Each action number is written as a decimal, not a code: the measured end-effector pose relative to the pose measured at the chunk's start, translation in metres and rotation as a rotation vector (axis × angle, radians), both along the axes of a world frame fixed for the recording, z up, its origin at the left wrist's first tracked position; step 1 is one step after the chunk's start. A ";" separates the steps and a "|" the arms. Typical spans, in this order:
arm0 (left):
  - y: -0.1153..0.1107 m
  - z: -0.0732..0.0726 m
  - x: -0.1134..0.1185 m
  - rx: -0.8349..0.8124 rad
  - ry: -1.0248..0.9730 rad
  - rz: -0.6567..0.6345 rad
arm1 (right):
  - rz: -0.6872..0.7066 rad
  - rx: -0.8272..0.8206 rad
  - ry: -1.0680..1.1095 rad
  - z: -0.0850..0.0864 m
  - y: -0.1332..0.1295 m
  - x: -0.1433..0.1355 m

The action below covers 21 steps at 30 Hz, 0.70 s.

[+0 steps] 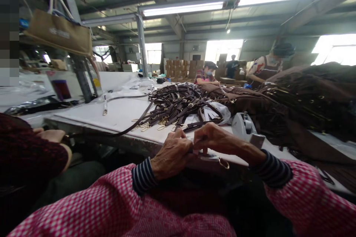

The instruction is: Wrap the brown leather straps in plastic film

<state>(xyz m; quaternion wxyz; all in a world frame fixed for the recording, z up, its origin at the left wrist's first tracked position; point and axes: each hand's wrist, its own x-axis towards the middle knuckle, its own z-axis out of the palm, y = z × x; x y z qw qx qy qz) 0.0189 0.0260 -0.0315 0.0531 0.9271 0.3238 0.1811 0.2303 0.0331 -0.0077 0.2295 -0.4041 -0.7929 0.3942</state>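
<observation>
From where I stand, the worker's left hand (172, 152) is curled narrow about a dark strap (205, 154), while the right hand (215, 140) bunches its fingers just beside it; what those fingertips pinch is hidden, so I can't tell. The strap is held over the near edge of the white table (89, 114), with clear film (213, 158) along its visible end. I'd judge this a close fingertip step, perhaps fitting or smoothing the wrapping. The next move seems to call for a steady left grip and small, careful presses from the right, with the film kept flat. The strap's long axis runs roughly left to right, dipping a little; its end with the gold snap hook (228, 165) points to the worker's right and slightly downward. Beyond the hands lies a heap of brown straps (178, 102), with a tape dispenser (242, 125) near the right forearm.
</observation>
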 end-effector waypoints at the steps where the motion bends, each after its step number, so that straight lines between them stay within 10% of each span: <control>1: -0.002 0.002 -0.003 -0.010 -0.001 -0.009 | 0.006 0.023 -0.030 0.002 -0.003 -0.002; 12: -0.017 0.007 -0.026 -0.280 -0.022 -0.184 | 0.142 0.167 -0.277 0.016 -0.029 -0.011; 21: -0.014 -0.014 -0.028 -0.566 -0.197 -0.111 | 0.115 0.684 -0.552 -0.009 -0.038 -0.031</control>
